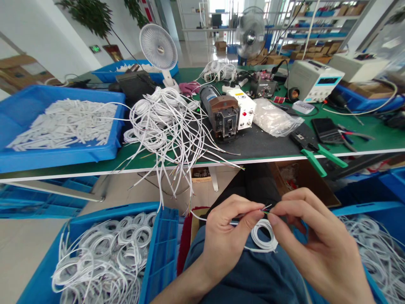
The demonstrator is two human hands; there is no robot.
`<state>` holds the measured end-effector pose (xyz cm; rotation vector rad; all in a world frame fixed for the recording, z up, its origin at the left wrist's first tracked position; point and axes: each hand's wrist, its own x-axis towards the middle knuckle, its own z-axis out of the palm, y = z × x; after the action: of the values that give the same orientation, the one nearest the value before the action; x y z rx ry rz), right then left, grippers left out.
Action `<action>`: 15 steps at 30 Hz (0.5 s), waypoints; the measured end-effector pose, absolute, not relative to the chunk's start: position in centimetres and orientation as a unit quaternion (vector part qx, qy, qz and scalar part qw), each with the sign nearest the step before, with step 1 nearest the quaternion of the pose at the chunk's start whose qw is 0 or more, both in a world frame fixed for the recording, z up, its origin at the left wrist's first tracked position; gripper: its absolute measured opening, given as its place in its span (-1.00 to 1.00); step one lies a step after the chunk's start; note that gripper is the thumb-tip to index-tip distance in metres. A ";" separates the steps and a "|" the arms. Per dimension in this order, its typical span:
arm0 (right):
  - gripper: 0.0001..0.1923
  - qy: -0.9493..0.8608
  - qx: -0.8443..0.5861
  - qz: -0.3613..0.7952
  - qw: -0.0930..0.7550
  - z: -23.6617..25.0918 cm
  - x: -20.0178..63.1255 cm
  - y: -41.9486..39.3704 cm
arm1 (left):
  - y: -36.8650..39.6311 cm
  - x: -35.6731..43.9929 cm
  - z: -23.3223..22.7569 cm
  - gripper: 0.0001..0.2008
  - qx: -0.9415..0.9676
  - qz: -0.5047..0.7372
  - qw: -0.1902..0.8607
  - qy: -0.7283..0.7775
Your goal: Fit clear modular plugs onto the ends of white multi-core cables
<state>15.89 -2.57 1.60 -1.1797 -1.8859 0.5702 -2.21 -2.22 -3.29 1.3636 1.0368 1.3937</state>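
Over my lap, my left hand [232,228] pinches the end of a white cable between thumb and forefinger. Facing it, my right hand [311,236] closes thumb and forefinger on the thin coloured wires [266,210] that come out of that end; a green one and a dark one show. The fingertips of both hands almost meet. Below them a coiled white cable [264,236] lies on my lap, partly behind my fingers. A large heap of white cables [167,122] sits on the table, its loose ends hanging over the front edge.
Blue bins of coiled cables stand left [158,253] and right [373,209] of me. On the green table are a blue tray [60,158] of white pieces, a brown-and-black machine [223,114], a plastic bag [275,118], green-handled pliers [311,162] and a small fan [158,47].
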 end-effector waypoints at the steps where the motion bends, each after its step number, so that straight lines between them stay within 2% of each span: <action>1: -0.82 -0.750 -0.466 0.219 0.414 1.7 15.9 -2.5 | -2.2 -2.2 -3.3 -0.87 0.554 0.562 0.453 0.414; 4: -0.81 -0.751 -0.460 0.208 0.425 1.7 15.7 -2.3 | -2.2 -2.2 -3.3 -0.85 0.555 0.560 0.465 0.403; 15: -0.84 -0.713 -0.468 0.284 0.437 0.9 15.6 -1.3 | -2.3 -2.2 -3.1 -0.91 0.499 0.575 0.515 0.395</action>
<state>15.60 -1.33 0.87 -1.1650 -1.7736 0.7064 -2.24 -2.30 -3.15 1.1994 0.9485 1.3813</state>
